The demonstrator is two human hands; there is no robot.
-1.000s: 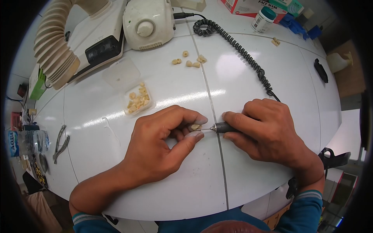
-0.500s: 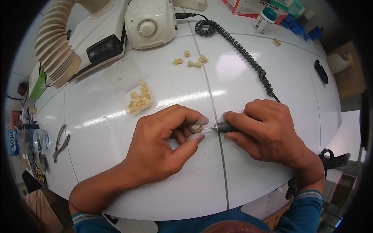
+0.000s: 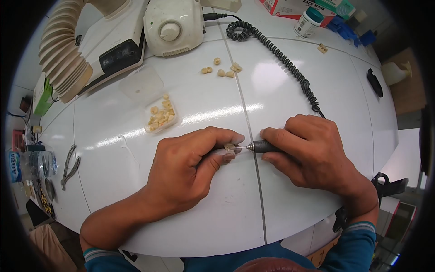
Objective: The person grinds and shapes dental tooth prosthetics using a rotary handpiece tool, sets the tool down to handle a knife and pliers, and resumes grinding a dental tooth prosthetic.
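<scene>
Between the fingertips of my left hand (image 3: 183, 163) is a small tooth-coloured dental crown (image 3: 229, 147), partly hidden by the thumb and index finger. My right hand (image 3: 312, 152) is closed round a black rotary handpiece (image 3: 264, 147), held level and pointing left. Its thin metal bur (image 3: 243, 148) reaches to the crown; whether the tip is inside it or only against it, I cannot tell. From behind the right hand a coiled black cord (image 3: 290, 68) runs back to a white control unit with a dial (image 3: 174, 29).
An open clear plastic box (image 3: 176, 121) holds several crowns, with loose crowns (image 3: 221, 72) behind it. Pliers (image 3: 69, 167) lie at the left. A ribbed suction hose (image 3: 65, 54) hangs at the back left. A white bottle (image 3: 309, 23) stands at the back right.
My left thumb has bent upward and drawn in closer to the index finger, and the crown appears slightly turned. My right hand and the handpiece have hardly moved.
</scene>
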